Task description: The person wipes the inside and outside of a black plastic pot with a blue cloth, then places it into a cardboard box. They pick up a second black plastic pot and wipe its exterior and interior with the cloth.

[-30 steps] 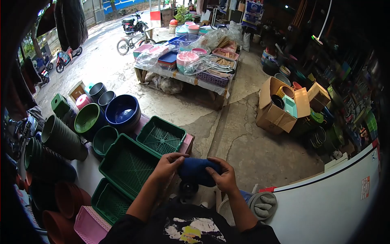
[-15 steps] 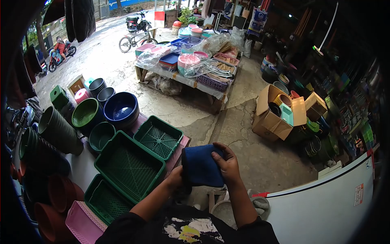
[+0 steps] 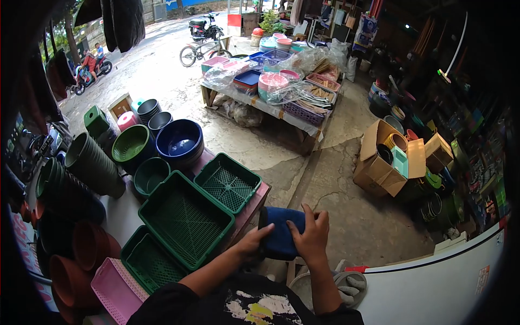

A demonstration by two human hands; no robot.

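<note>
A folded dark blue cloth (image 3: 280,230) is held upright in front of me, between both hands. My left hand (image 3: 252,242) grips its left edge from behind and below. My right hand (image 3: 311,236) lies flat over its right side, fingers pointing up. The cloth hangs just off the near right corner of a low stand that carries green mesh baskets (image 3: 187,218), and part of the cloth is hidden by my right palm.
Stacked green basins (image 3: 131,144), blue basins (image 3: 180,143), dark pots (image 3: 92,165) and a pink basket (image 3: 116,290) crowd the left. A goods table (image 3: 281,111) stands ahead, open cardboard boxes (image 3: 390,160) on the right, a white curved panel (image 3: 439,276) near right.
The cloth went from a rolled bundle to a flat upright fold. My right hand slid onto its front, and the view shifted slightly right and down.
</note>
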